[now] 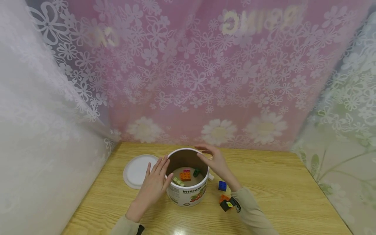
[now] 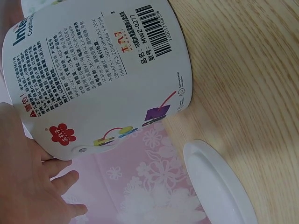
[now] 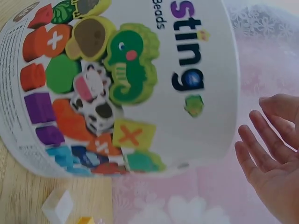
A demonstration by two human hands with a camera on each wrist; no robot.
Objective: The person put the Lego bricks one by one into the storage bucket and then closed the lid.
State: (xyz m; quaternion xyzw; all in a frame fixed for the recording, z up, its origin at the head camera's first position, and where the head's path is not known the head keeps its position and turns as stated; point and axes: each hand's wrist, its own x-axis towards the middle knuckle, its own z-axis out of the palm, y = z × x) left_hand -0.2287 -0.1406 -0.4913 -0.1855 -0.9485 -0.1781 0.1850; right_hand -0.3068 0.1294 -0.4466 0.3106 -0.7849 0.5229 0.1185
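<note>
A white round bucket (image 1: 177, 195) with a printed label stands upright, its top uncovered. Inside lie an orange toy brick (image 1: 185, 176), a pink brick (image 1: 186, 170), a dark green brick (image 1: 196, 172) and a pale yellow-green brick (image 1: 178, 181). At the left of the rim is my left hand (image 1: 154, 182), fingers extended; the left wrist view shows its fingertips beside the bucket wall (image 2: 117, 93). My right hand (image 1: 216, 162) is at the far right of the rim, fingers spread and slightly bent. In the right wrist view, its fingertips sit just off the bucket's edge.
A white round lid (image 1: 136, 171) lies on the wooden table (image 1: 279, 195) left of the bucket. To the right are a blue brick (image 1: 222, 185), an orange brick (image 1: 224, 197) partly behind my right wrist, and a white block (image 3: 58, 205). Flowered curtains (image 1: 182, 81) enclose the table.
</note>
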